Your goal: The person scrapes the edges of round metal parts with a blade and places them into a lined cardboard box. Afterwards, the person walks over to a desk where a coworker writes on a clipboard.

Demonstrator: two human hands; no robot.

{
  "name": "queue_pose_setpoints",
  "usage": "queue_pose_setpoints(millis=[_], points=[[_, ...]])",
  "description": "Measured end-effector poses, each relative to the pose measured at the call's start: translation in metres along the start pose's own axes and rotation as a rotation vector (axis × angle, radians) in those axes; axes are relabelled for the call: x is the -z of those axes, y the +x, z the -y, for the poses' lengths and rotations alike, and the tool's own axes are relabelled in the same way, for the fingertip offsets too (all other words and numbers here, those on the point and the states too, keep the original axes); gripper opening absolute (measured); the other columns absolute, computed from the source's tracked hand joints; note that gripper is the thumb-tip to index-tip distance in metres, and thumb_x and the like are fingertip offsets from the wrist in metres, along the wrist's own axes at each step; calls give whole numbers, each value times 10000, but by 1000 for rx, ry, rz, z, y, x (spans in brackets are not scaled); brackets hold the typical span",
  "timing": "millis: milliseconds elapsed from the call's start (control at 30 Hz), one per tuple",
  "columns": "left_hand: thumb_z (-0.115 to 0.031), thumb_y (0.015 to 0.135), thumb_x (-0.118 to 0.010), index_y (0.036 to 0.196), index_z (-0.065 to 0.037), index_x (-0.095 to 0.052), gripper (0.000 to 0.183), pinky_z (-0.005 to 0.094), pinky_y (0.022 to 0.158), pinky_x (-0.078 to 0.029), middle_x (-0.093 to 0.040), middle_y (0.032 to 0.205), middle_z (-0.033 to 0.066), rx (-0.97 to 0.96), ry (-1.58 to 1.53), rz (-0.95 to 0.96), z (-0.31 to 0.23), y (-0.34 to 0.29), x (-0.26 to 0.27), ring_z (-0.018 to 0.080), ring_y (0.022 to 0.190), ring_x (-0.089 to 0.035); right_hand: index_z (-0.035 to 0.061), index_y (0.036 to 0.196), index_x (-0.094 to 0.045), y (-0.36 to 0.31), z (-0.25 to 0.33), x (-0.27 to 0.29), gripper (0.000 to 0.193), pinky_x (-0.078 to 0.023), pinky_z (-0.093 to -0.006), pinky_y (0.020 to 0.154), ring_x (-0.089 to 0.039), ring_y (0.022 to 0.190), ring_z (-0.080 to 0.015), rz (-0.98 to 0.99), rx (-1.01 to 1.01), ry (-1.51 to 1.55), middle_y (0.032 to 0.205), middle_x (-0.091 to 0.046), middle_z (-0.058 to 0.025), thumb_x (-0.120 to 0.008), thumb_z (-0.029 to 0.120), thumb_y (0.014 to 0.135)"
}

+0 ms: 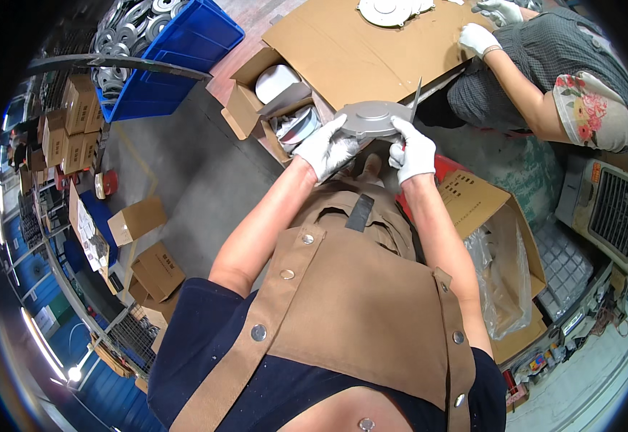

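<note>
Between my hands, a round grey metal cover (374,119) with small lugs on its rim is held up at the near edge of the cardboard-topped table. My left hand (323,150), in a white glove, grips its left side. My right hand (413,153), also gloved, has its thumb at the right rim. A slim, pointed hand tool (417,102) sticks up from that same hand; whether it is a knife or a file I cannot tell. The fingers under the cover are hidden.
Across the cardboard-topped table (343,54) lie more metal covers (389,11). A co-worker (523,72) in white gloves sits at the right. An open carton (278,108) of round parts stands left, a blue bin (163,61) beyond it. A plastic-lined carton (505,270) is at my right.
</note>
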State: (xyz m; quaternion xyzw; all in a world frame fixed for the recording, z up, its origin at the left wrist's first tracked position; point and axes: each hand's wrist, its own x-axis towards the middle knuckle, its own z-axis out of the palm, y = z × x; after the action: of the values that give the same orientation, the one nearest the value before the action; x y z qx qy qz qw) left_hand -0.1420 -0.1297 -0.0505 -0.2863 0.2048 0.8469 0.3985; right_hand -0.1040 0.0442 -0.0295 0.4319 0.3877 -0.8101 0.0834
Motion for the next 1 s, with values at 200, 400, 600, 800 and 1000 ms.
queue_pose_setpoints(millis=[200,400,600,800,1000], points=[[-451,775,-707,1056,-29,-573,524,334,740,-497,-600,946,124,-614,1520,-523,2,-11,8,213,864,-622,114,700,-530,14,5,13,205,-180,-264,337,-243,311,-105,-19,-35,-12,465,-338,20,-653,224,821],[-275,723,-748,1130,-64,-567,493,406,848,-457,-613,1036,136,-1467,2160,-202,4,-14,-29,284,983,-578,65,777,-639,2,1,9,124,-151,-261,340,-252,319,-93,29,-35,-6,448,-346,23,-629,175,834],[-148,794,-610,1091,-142,-635,298,326,730,-524,-666,986,55,-1366,1882,143,15,10,-10,230,878,-650,50,832,-639,-7,9,3,188,-169,-248,339,-268,329,-78,79,-38,-81,495,-477,-24,-595,228,874],[-180,789,-641,1065,-141,-658,279,325,724,-536,-673,1002,71,-1286,1988,-50,22,10,-1,236,860,-663,-1,1079,-620,-6,4,27,348,-208,-193,368,-279,373,-21,124,374,-424,575,-580,-34,-439,276,972],[-132,793,-606,1033,-142,-677,251,336,686,-534,-681,934,95,-1211,2050,-188,21,14,-5,262,793,-663,89,1245,-580,-51,-10,27,355,-448,-213,720,-515,727,-70,42,865,-898,853,-607,-19,-515,15,905]])
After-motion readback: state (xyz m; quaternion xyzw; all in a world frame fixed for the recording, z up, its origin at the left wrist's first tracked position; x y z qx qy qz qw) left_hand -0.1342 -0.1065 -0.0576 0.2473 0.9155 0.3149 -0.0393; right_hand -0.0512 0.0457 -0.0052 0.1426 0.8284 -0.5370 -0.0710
